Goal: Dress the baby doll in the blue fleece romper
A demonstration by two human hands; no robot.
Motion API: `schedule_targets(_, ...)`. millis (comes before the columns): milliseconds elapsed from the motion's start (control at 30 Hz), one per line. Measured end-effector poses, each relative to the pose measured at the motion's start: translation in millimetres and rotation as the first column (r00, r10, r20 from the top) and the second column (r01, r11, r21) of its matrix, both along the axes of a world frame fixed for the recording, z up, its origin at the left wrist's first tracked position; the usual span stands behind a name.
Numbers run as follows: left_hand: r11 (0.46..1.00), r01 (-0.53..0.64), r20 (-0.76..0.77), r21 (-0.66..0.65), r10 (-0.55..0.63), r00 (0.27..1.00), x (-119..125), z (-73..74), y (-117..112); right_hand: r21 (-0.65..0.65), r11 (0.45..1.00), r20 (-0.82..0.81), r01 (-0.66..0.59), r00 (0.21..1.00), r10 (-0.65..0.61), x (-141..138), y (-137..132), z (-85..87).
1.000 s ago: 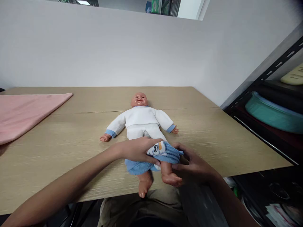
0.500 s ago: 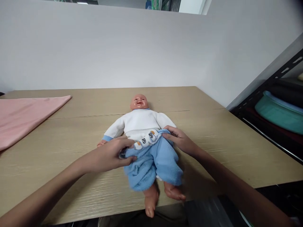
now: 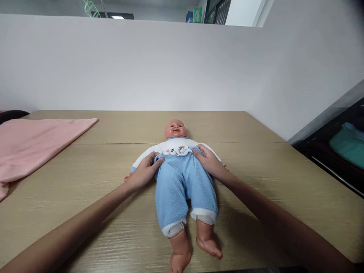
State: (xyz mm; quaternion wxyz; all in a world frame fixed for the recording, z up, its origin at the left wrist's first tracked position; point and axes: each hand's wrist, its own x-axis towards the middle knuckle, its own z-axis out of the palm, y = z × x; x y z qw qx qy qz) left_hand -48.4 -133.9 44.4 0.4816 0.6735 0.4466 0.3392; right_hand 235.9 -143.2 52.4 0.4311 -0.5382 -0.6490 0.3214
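A baby doll [image 3: 174, 129] lies on its back on the wooden table [image 3: 256, 167], head away from me, bare feet toward me. It wears a white top and light blue fleece trousers [image 3: 182, 189] with white cuffs and a printed waistband at chest height. My left hand [image 3: 145, 171] grips the waistband on the doll's left side as I see it. On the other side, my right hand [image 3: 207, 161] pinches the waistband. Both hands are closed on the fabric.
A pink cloth [image 3: 34, 142] lies spread at the table's far left. A white wall stands behind the table. A dark shelf unit [image 3: 335, 151] with a teal object [image 3: 348, 144] is at the right.
The blue trousers went from bunched at the doll's shins to pulled up over the legs to the chest. Both hands moved away from me along the doll with the waistband.
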Motion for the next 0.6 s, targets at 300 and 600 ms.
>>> schedule_targets(300, 0.997, 0.038, -0.110, 0.072, -0.030, 0.993, -15, -7.3, 2, -0.091, 0.994, 0.086, -0.064, 0.994, 0.071, 35, -27, -16.7)
schedule_targets(600, 0.990, 0.045, 0.140, -0.133, -0.026, 0.990, -14, -5.6, -6, -0.437, 0.899, -0.430, -0.001, 0.878, -0.209, 36, -44, -27.3)
